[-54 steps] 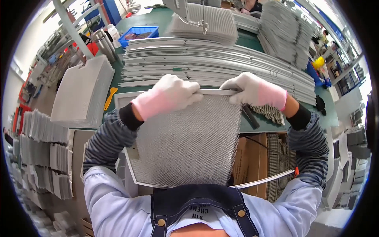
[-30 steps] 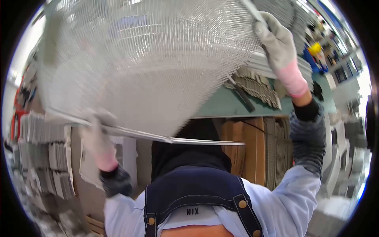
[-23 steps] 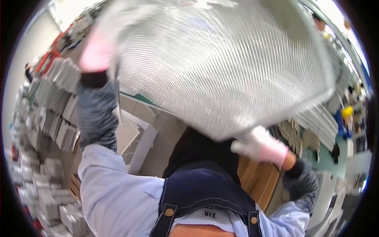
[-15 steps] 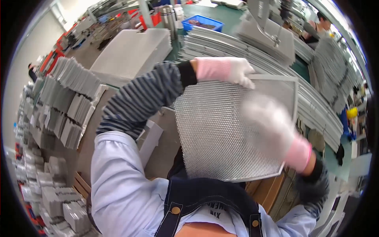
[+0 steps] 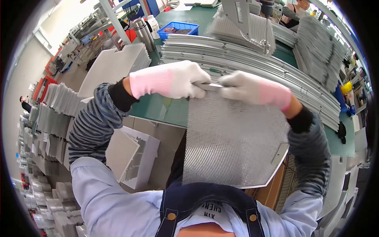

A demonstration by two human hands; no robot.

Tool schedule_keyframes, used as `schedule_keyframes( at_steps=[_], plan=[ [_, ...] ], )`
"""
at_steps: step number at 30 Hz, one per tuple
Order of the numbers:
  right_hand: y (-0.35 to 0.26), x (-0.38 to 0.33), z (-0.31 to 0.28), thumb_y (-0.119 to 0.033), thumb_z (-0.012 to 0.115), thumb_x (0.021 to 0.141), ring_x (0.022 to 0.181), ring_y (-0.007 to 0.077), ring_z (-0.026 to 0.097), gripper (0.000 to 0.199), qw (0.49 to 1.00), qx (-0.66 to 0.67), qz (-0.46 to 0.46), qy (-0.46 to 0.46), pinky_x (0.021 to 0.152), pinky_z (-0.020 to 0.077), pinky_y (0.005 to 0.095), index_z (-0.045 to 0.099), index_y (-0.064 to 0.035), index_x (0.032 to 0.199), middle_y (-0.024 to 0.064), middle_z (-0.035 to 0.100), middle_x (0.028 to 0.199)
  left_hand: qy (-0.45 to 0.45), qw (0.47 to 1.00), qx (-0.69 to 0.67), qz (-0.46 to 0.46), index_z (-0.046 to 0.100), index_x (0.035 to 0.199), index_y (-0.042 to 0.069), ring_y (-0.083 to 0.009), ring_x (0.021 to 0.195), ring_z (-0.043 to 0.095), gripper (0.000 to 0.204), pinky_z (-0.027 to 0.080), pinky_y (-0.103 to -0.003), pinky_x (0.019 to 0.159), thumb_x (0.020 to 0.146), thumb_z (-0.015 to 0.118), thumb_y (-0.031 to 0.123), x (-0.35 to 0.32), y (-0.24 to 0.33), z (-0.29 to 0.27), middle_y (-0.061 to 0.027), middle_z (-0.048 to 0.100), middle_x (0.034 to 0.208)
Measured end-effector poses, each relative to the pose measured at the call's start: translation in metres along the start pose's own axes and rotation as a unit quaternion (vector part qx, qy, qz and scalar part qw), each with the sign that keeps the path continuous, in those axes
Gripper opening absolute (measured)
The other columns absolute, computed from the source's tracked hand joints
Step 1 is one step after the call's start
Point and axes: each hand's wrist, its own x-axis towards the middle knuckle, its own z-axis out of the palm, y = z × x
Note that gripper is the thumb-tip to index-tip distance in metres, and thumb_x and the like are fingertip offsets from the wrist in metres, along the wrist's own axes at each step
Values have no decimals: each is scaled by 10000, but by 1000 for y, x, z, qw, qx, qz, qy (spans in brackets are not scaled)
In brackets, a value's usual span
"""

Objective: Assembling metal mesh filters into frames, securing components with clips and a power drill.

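A silvery metal mesh panel lies in front of me, its near edge against my apron. A pale frame edge runs along its lower right side. At its far edge, my left hand, in a white glove with a pink cuff, pinches one end of a small flat metal strip. My right hand, gloved alike, is closed at the strip's other end; its fingertips are partly blurred. A similar flat metal piece sits at the panel's right edge.
Long metal frame strips are stacked across the green table. Beyond are a blue bin, a steel flask and a pressing machine. Panel stacks stand left; a white box is below. Another person sits far right.
My right hand has moved from over the mesh to the panel's far edge, beside my left. A small metal strip now shows between them. The view has shifted.
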Motion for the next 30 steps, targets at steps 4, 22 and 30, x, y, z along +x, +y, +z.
schedule_keyframes(
  at_steps=[4, 22, 30],
  plan=[
    [-1, 30, 10, -263, 507, 940, 664, 165, 563, 346, 998, 26, 57, 17, 652, 474, 337, 618, 61, 985, 93, 588, 714, 143, 988, -41, -51, 611, 1136, -25, -219, 803, 664, 403, 515, -303, 744, 750, 694, 51, -16, -8, 11, -136, 686, 916],
    [23, 33, 58, -348, 687, 788, 913, 391, 623, 591, 980, -161, 65, 99, 788, 495, 445, 482, 26, 1197, 243, 620, 979, 407, 667, -621, 57, 496, 1322, -12, -77, 1036, 511, 478, 403, -215, 883, 869, 621, 72, 15, -60, 144, -51, 576, 1205],
    [25, -103, 167, -365, 851, 519, 1378, 388, 280, 1029, 939, -332, 47, -71, 1113, 246, 591, 390, -192, 1423, 211, 323, 1438, 511, 556, -652, 65, 558, 1188, 5, -205, 1137, 559, 291, 447, -314, 986, 937, 549, 153, -35, -171, 213, -161, 564, 1261]
  ],
)
